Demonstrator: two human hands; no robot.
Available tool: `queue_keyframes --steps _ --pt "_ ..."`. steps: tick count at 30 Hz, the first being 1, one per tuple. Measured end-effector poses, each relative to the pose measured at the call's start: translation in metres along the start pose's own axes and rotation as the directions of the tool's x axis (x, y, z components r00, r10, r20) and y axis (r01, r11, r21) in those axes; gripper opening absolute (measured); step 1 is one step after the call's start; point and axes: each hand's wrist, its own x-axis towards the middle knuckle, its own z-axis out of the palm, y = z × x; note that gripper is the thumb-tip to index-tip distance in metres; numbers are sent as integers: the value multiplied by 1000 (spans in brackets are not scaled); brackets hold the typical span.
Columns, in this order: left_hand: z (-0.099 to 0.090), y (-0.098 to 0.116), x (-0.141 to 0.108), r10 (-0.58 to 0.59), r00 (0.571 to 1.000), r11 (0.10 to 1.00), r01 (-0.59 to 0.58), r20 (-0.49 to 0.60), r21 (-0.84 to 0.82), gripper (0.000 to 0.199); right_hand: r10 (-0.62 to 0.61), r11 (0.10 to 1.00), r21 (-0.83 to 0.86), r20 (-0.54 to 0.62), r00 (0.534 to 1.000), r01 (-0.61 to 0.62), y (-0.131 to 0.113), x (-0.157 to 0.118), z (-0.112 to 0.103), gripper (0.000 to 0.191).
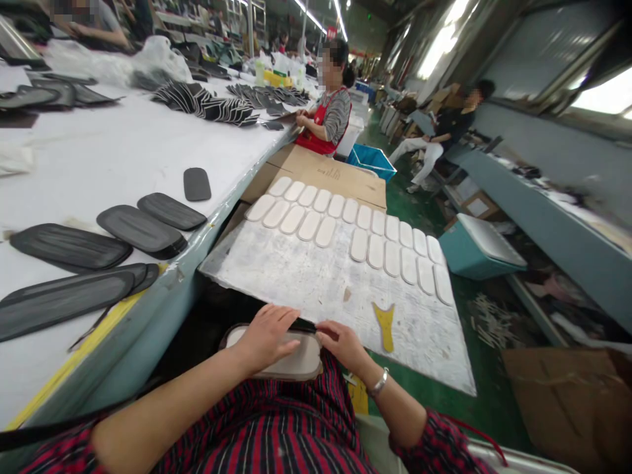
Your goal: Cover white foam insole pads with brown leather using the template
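Note:
On my lap rests an oval panel (pixel 302 359) with a pale face and a dark rim. My left hand (pixel 266 339) lies across its top, fingers stretched out and thumb apart. At the far right corner of the panel, my right hand (pixel 343 342) has thumb and fingers closed on its dark edge. Just beyond my hands is a scuffed grey board (pixel 296 283) carrying rows of pale oval pieces (pixel 324 232). A yellow Y-shaped piece (pixel 385 326) lies on the board's near right part.
Stacks of dark oval pieces (pixel 141 230) lie on the white table (pixel 148 148) at left. A cardboard sheet (pixel 336 172) adjoins the board's far side. One person in a red apron (pixel 320 125) works beyond; another sits at right. A teal box (pixel 478 247) stands on the floor.

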Motion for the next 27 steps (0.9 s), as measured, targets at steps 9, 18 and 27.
queue_keyframes --steps 9,18,27 --pt "21 8 16 -126 980 991 130 157 -18 38 -213 694 -667 169 962 271 -24 9 -1 16" --pt "24 16 3 -61 989 996 51 133 73 25 -313 380 -769 417 853 515 -25 -8 3 13" --pt "-15 -30 -3 104 921 990 -60 375 -126 50 -79 692 -619 448 891 373 -45 16 -11 32"
